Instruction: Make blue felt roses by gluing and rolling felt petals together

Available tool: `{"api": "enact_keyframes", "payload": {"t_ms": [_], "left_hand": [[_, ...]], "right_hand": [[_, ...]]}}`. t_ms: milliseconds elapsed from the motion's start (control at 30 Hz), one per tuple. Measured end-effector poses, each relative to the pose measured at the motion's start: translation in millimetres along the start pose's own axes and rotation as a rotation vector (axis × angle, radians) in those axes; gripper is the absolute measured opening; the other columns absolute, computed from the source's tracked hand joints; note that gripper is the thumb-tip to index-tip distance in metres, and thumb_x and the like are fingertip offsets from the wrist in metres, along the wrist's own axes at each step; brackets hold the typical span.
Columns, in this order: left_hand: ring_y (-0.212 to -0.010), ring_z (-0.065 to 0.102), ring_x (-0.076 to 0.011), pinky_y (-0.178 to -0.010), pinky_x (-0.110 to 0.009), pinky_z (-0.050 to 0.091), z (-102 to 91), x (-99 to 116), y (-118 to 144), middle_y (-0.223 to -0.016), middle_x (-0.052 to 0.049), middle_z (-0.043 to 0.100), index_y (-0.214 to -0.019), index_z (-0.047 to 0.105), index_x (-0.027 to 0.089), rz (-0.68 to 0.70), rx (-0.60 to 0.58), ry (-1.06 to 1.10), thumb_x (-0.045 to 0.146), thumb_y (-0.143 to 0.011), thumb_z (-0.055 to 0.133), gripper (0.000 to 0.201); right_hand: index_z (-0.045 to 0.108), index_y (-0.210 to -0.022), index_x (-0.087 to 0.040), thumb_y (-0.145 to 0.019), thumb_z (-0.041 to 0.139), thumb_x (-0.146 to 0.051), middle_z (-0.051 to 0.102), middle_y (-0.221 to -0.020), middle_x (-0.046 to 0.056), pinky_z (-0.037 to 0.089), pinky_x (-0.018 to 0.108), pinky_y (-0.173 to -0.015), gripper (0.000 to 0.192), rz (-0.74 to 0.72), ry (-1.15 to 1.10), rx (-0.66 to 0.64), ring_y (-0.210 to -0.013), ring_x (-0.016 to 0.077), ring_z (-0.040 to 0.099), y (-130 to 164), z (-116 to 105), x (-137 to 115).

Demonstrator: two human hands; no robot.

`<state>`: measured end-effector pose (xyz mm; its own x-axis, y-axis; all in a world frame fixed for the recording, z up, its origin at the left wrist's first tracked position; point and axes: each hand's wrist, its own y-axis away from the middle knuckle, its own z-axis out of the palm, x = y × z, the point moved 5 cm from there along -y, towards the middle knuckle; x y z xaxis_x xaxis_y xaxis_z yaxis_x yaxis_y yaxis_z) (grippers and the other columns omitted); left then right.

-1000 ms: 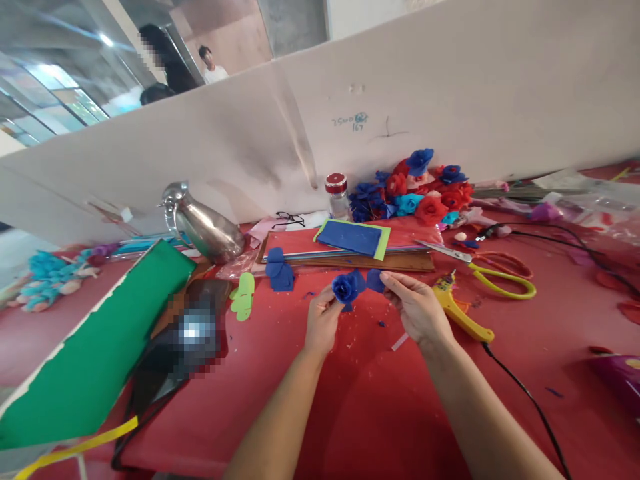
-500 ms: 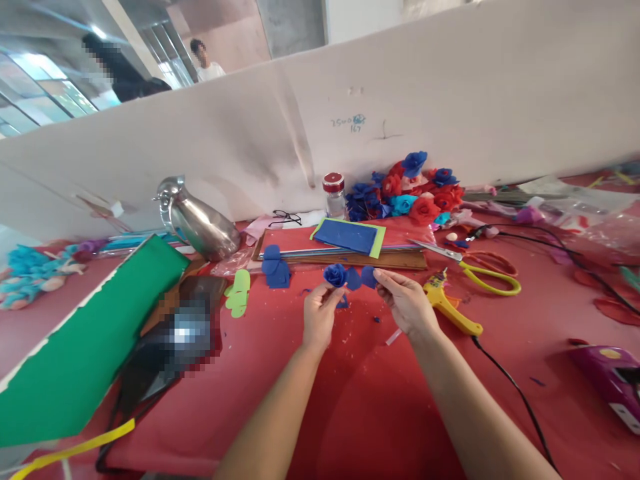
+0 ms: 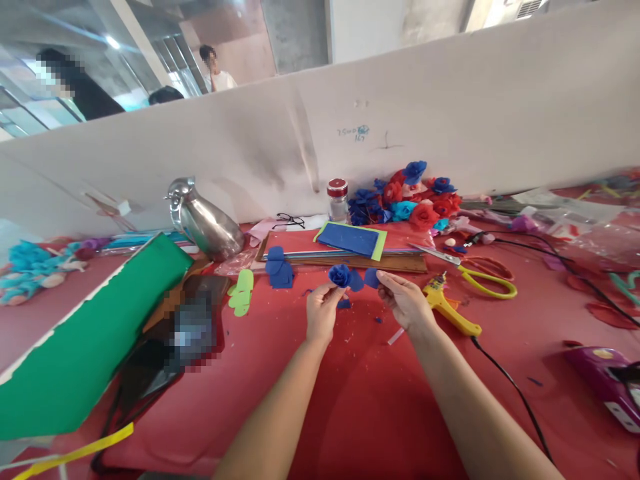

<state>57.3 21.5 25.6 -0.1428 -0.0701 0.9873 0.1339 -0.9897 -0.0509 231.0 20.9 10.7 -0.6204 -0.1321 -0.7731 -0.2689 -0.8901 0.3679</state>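
Observation:
Between the thumb and fingers of my left hand [image 3: 323,310] is a blue paper rose [image 3: 339,275], its layered petals facing up. One wider petal sticks out on the rose's right side. My right hand [image 3: 406,300] pinches a loose blue petal [image 3: 371,277], held just right of the rose with a small gap between. A yellow glue gun [image 3: 453,313] lies beside my right hand, its cord running toward the front. Cut blue petals [image 3: 280,269] and light green petals [image 3: 242,292] lie on the red table [image 3: 370,413] to the left.
Scissors [image 3: 467,268] lie behind the glue gun. At the back are a steel jug [image 3: 207,223], a red-lidded jar [image 3: 338,200], stacked paper sheets [image 3: 347,240] and finished paper flowers [image 3: 407,193]. A green board [image 3: 90,340] stands left; a purple power strip [image 3: 607,380] lies right.
The view has shifted slightly, so the table things sit a little differently. My hands keep their grips, and the petal stays beside the rose.

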Motion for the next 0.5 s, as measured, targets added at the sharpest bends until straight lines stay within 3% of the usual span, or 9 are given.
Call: {"api": "enact_keyframes", "payload": {"t_ms": [267, 500], "left_hand": [[-0.06, 0.056, -0.0134, -0.066, -0.026, 0.045, 2.5, -4, -3, -0.06, -0.001, 0.065, -0.067, 0.07, 0.014, -0.029, -0.026, 0.028, 0.038, -0.062, 0.075, 0.024], [-0.06, 0.055, -0.0133, -0.065, -0.026, 0.044, 2.6, -5, -5, -0.058, -0.001, 0.064, -0.067, 0.071, 0.013, -0.044, 0.0, 0.061, 0.037, -0.061, 0.076, 0.025]], "right_hand": [[0.071, -0.063, -0.017, -0.044, 0.088, -0.022, 0.065, -0.054, -0.003, 0.048, 0.016, -0.045, 0.025, -0.066, -0.042, -0.067, -0.047, 0.0057, 0.054, 0, 9, -8], [0.071, -0.061, -0.017, -0.046, 0.086, -0.02, 0.066, -0.054, -0.002, 0.047, 0.015, -0.044, 0.021, -0.111, -0.152, -0.033, -0.047, 0.0065, 0.055, -8, 30, -5]]}}
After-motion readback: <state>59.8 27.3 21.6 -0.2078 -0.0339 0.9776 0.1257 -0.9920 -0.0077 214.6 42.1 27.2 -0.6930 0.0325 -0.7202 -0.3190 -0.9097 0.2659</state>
